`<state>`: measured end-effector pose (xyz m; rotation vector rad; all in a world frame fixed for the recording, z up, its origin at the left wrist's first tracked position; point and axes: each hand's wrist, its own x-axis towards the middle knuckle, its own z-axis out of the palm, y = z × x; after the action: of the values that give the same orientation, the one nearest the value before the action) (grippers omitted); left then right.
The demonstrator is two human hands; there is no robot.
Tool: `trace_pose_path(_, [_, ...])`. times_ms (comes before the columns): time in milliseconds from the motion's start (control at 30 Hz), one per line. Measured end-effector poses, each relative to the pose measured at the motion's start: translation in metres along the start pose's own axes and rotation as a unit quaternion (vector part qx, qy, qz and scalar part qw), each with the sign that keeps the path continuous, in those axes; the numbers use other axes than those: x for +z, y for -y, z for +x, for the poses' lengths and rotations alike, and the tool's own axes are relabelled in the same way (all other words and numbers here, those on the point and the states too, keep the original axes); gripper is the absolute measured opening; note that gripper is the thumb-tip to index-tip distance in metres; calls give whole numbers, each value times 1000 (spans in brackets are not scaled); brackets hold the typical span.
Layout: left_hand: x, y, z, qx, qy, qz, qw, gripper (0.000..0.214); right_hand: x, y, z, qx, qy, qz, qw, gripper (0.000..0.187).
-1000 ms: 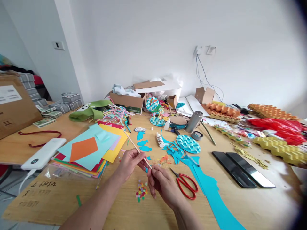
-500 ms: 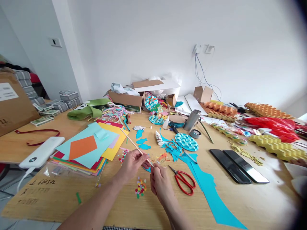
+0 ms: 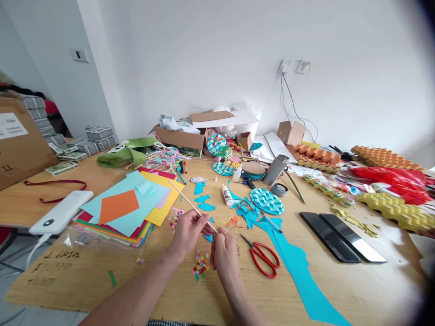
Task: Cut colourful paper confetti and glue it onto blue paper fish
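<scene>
My left hand [image 3: 186,232] pinches a thin wooden stick [image 3: 183,197] near its lower end; the stick slants up and to the left over the table. My right hand [image 3: 223,251] is closed at the stick's lower tip, where a small blue paper piece [image 3: 209,237] shows between the hands. Just below them lies a little heap of coloured paper dots [image 3: 200,266]. Red-handled scissors [image 3: 262,257] lie to the right of my right hand.
A stack of coloured paper sheets [image 3: 125,210] lies at the left, with a white power bank [image 3: 60,212] beside it. A long blue paper strip [image 3: 299,271], a glue bottle [image 3: 226,195], two black flat bars [image 3: 343,237] and egg trays [image 3: 394,208] fill the right of the wooden table [image 3: 356,290].
My hands have stayed together on the stick; the right hand has drawn in slightly toward the left one. The view shifted a little.
</scene>
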<state>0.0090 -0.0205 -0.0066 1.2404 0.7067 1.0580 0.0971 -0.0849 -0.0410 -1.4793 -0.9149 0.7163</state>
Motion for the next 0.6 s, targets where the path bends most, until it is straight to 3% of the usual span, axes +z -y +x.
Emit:
trace_pose_path(100, [-2, -1, 3, -39, -9, -41, 998, 41, 0, 3, -4, 3, 2, 6, 1000, 20])
trace_pose_path(267, [-6, -1, 5, -78, -13, -89, 993, 45, -3, 11, -9, 68, 97, 133, 984, 17])
trace_pose_path(367, [-6, 0, 5, -91, -12, -101, 991, 46, -8, 15, -10, 65, 135, 183, 972, 20])
trace_pose_path(600, [-7, 2, 7, -118, 14, -120, 986, 46, -13, 17, -13, 47, 170, 172, 969, 31])
